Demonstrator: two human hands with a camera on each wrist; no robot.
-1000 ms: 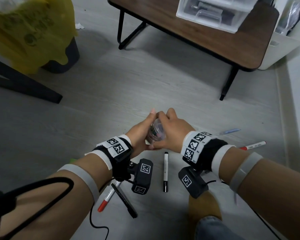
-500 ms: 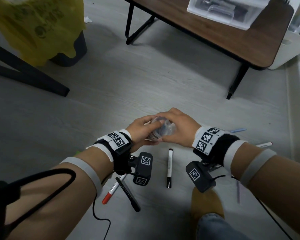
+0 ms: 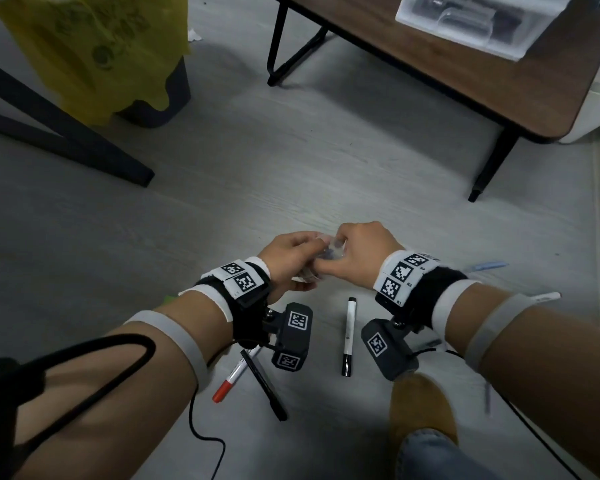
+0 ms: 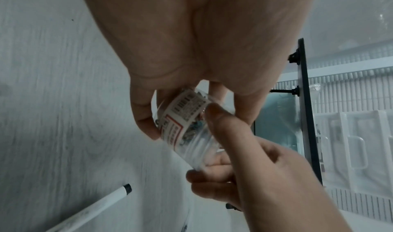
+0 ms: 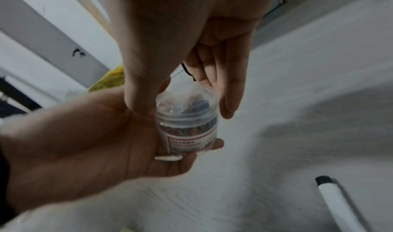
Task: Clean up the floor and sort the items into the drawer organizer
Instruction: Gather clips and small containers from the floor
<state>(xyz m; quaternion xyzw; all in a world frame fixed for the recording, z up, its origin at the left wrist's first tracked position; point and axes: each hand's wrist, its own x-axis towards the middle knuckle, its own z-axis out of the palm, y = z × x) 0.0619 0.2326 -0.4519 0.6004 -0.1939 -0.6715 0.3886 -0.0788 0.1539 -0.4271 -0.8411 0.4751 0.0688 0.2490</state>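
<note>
A small clear jar (image 5: 187, 123), filled with a blurred tangle of small coloured pieces, is held just above the floor (image 3: 291, 174); its labelled body is gripped by the left hand (image 3: 284, 258). Its clear lid (image 5: 185, 99) is pinched by the right hand (image 3: 357, 254), and a clear drawer organizer (image 3: 478, 26) holding dark items is seen on the table (image 3: 499, 98)

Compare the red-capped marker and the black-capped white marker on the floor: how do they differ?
The red-capped marker lies diagonally, crossed by a black pen, and its upper end is hidden behind the left wrist camera. The black-capped white marker lies nearly straight toward the hands, alone and fully visible. One shows a red cap, the other black caps at both ends. Both have white barrels and rest on the floor.
</note>
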